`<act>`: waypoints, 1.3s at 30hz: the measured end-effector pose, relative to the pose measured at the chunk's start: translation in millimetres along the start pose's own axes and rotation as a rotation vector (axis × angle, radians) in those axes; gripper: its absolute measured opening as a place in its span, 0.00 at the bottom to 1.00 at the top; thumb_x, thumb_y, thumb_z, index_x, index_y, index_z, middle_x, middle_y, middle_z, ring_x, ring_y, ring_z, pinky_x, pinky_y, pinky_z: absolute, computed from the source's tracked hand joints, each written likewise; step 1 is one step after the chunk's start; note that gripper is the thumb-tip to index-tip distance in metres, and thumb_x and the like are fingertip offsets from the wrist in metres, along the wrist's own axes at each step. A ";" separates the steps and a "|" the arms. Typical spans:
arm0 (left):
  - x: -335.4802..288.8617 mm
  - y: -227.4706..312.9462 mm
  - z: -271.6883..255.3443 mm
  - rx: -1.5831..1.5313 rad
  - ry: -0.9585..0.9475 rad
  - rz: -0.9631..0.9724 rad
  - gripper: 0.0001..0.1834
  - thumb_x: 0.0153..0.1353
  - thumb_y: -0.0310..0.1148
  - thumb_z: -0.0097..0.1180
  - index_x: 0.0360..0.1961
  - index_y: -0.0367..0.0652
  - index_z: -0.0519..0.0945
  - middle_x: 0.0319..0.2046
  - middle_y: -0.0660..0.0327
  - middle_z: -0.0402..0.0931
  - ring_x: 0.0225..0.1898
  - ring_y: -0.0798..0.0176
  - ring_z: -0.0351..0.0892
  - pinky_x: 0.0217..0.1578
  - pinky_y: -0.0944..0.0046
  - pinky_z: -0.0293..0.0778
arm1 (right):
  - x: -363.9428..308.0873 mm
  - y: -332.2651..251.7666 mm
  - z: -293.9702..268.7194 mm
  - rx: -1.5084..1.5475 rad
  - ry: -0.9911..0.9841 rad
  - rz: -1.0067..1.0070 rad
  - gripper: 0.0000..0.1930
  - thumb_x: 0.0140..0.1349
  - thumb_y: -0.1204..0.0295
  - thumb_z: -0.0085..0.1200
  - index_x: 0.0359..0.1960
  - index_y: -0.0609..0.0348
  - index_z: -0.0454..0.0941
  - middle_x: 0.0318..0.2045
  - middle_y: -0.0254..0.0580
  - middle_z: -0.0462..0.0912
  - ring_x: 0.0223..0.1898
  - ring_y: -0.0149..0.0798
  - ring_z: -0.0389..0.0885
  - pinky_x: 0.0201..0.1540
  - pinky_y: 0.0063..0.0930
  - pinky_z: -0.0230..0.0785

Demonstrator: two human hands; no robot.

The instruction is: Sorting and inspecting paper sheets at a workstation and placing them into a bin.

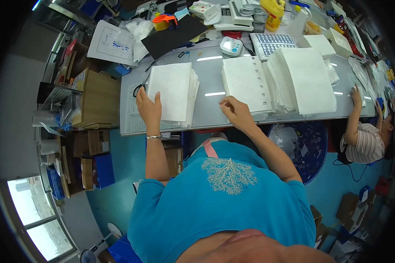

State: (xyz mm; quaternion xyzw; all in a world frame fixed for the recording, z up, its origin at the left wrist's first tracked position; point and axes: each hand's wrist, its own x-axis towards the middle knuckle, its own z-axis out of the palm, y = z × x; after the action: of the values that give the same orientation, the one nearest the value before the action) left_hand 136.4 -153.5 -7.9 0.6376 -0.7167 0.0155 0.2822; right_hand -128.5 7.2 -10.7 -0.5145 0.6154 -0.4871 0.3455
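At the left of the table (208, 114) lies a stack of white sheets (170, 90). My left hand (149, 107) rests against its left edge, fingers stretched, thumb toward the top sheet. Black-handled scissors (138, 90) lie just beyond those fingers. A second white stack (242, 81), with a row of small dark slots along its right side, is in the middle. By its near left corner is my right hand (236, 113), fingers curled together; whatever they pinch, if anything, is hidden. A thicker, fanned stack of white sheets (305, 81) adjoins it on the right.
Along the back stand a yellow bottle (273, 15), an orange tape dispenser (164, 22), a black sheet (173, 37) and a tray of small compartments (274, 45). A blue round bin (318, 162) sits below the table. Another person (366, 140) works at the right.
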 end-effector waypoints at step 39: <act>28.2 -47.6 20.1 -0.192 -0.138 0.024 0.14 0.56 0.35 0.59 0.42 0.40 0.81 0.37 0.57 0.73 0.42 0.55 0.72 0.41 0.57 0.71 | 86.2 -10.3 121.1 -0.168 -0.137 0.025 0.07 0.57 0.67 0.58 0.34 0.54 0.77 0.25 0.40 0.81 0.25 0.37 0.78 0.30 0.28 0.69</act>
State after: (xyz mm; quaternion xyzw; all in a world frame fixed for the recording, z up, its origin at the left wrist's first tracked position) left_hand 171.8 -195.6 -28.9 0.5987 -0.7401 -0.0939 0.2916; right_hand -33.2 -105.9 -29.0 -0.5662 0.6351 -0.3932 0.3485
